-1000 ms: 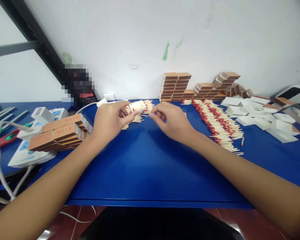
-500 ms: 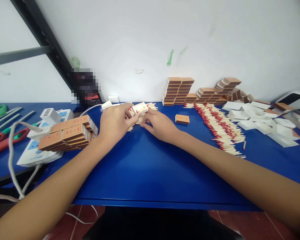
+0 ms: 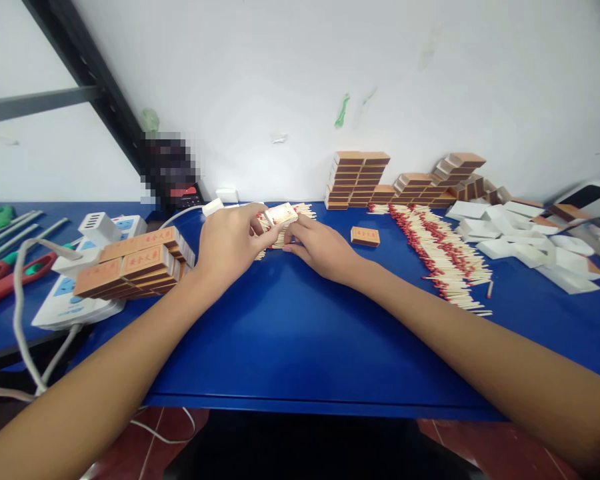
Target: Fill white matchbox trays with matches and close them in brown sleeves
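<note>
My left hand grips a white matchbox tray between thumb and fingers, tilted, with some matches inside it. Just right of the tray is my right hand, its fingers bent together at a pile of matches. Whatever those fingertips pinch, if anything, is too small to make out. The pile lies on the blue table, partly covered by both hands and the tray. A closed orange matchbox rests alone to the right of my right hand.
Matchboxes stand stacked along the wall. Rows of red-tipped matches and white trays lie at right. At left, more matchboxes sit against a power strip with cables. The table's front edge runs below my forearms.
The view has shifted very slightly. My left hand keeps the tray in about the same place, and my right fingers stay beside it at the match pile.
</note>
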`<state>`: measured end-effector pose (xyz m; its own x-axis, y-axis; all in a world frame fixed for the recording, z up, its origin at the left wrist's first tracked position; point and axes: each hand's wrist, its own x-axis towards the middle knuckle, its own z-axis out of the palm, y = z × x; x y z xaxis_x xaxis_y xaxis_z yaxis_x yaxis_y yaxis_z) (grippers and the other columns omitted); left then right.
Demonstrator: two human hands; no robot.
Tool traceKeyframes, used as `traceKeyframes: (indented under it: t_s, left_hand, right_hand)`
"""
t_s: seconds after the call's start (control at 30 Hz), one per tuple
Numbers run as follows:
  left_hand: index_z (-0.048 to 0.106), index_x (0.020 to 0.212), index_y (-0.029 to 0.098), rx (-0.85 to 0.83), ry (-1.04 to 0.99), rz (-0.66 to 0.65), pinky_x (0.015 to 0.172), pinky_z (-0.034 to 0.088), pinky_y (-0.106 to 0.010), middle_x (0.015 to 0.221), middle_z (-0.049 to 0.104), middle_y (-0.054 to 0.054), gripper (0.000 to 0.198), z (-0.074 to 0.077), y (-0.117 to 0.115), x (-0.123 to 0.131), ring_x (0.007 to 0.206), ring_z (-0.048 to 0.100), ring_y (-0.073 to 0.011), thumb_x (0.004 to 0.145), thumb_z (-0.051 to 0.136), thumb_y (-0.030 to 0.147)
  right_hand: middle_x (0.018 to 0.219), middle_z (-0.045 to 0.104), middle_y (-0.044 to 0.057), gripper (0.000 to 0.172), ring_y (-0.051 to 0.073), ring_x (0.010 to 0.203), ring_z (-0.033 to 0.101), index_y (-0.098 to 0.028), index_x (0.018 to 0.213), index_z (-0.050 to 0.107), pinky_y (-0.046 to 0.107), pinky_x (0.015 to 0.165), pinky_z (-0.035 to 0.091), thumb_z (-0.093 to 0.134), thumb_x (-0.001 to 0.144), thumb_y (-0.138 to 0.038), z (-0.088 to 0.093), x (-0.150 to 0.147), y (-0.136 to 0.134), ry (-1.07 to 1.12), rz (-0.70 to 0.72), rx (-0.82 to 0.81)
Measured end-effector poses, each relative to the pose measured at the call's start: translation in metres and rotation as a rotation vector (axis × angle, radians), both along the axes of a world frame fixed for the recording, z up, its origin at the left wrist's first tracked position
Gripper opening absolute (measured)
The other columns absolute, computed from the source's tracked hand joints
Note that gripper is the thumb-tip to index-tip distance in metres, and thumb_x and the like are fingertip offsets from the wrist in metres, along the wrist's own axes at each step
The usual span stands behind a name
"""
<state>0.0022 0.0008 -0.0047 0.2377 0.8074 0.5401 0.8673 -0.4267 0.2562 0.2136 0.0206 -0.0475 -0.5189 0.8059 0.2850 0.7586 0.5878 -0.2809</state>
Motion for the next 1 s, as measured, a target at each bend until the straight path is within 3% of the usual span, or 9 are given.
traceKeyframes:
  t_s: [0.33, 0.53, 0.67, 0.87, 1.0]
  left_hand:
    - [0.082, 0.104, 0.025, -0.041, 0.01, -0.006, 0.075, 0.05, -0.035, 0.084, 0.083, -0.003, 0.023, 0.0, -0.001, 0.001, 0.082, 0.079, -0.0271, 0.094, 0.078, 0.044]
    - [0.082, 0.105, 0.024, -0.096, 0.085, -0.001, 0.069, 0.045, -0.034, 0.082, 0.083, -0.003, 0.024, -0.002, 0.003, -0.001, 0.08, 0.077, -0.028, 0.094, 0.079, 0.045]
    - [0.084, 0.108, 0.024, -0.115, 0.103, -0.117, 0.069, 0.044, -0.034, 0.088, 0.084, -0.004, 0.023, -0.008, 0.002, 0.003, 0.081, 0.075, -0.0267, 0.092, 0.083, 0.04]
    - [0.085, 0.115, 0.023, 0.019, 0.055, -0.31, 0.08, 0.051, -0.036, 0.094, 0.082, -0.007, 0.029, -0.013, 0.0, 0.005, 0.092, 0.07, -0.0262, 0.092, 0.085, 0.04]
    - [0.085, 0.106, 0.023, 0.007, 0.03, -0.275, 0.082, 0.052, -0.036, 0.094, 0.082, -0.006, 0.019, -0.007, 0.001, 0.003, 0.092, 0.069, -0.0259, 0.093, 0.084, 0.037]
  right_hand:
    - [0.116, 0.068, 0.014, 0.014, 0.024, 0.096, 0.064, -0.015, 0.109, 0.068, 0.035, 0.08, 0.044, 0.058, 0.112, -0.025, 0.007, 0.0, -0.004, -0.133, -0.017, -0.018]
    - [0.111, 0.065, 0.012, 0.014, 0.024, 0.087, 0.063, -0.018, 0.103, 0.065, 0.035, 0.076, 0.043, 0.056, 0.111, -0.025, 0.022, 0.04, -0.005, -0.154, -0.029, 0.057]
    - [0.111, 0.064, 0.013, 0.014, 0.025, 0.089, 0.063, -0.019, 0.108, 0.064, 0.036, 0.076, 0.044, 0.053, 0.111, -0.027, 0.029, 0.053, -0.004, -0.065, -0.019, 0.148]
    - [0.111, 0.065, 0.011, 0.013, 0.024, 0.089, 0.061, -0.02, 0.107, 0.063, 0.036, 0.073, 0.042, 0.055, 0.111, -0.03, 0.024, 0.038, -0.01, -0.05, 0.023, 0.215]
    - [0.105, 0.066, 0.009, 0.015, 0.023, 0.086, 0.06, -0.022, 0.106, 0.063, 0.035, 0.074, 0.042, 0.052, 0.112, -0.031, 0.025, 0.034, -0.01, 0.153, 0.029, 0.3]
